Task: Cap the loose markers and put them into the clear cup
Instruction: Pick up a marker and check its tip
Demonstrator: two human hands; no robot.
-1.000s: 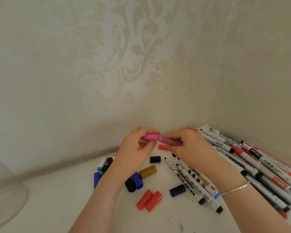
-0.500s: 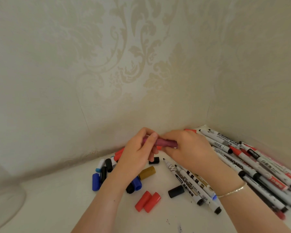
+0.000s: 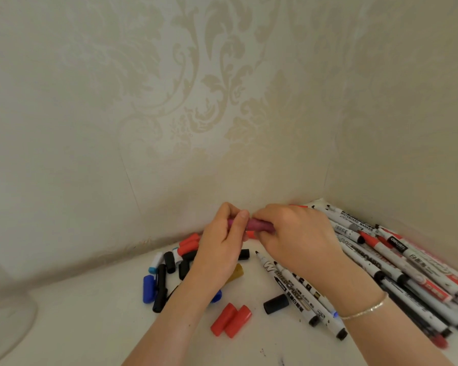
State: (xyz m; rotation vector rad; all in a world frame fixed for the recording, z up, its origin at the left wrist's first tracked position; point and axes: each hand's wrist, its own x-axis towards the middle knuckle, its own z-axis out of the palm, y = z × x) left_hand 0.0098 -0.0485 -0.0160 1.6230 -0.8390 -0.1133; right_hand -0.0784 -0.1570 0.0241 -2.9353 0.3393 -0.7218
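Both hands meet in the table's corner on one pink marker (image 3: 258,225). My left hand (image 3: 222,249) wraps its cap end, hiding the pink cap. My right hand (image 3: 294,239) grips the darker barrel end. The marker lies level, a little above the table. Loose caps lie below the hands: two red caps (image 3: 232,319), a black cap (image 3: 275,304), a blue cap (image 3: 148,288), a gold cap (image 3: 237,272). Several white markers (image 3: 397,262) are piled at the right. The clear cup (image 3: 6,323) stands at the far left edge, blurred.
Patterned walls close in the table at the back and right. More red, black and white caps (image 3: 181,253) cluster by the back wall behind my left wrist. Uncapped whiteboard markers (image 3: 296,289) lie under my right forearm.
My left hand has slid along the marker toward the right hand and closed over the pink cap, which showed a second ago. The gap between the hands has closed.
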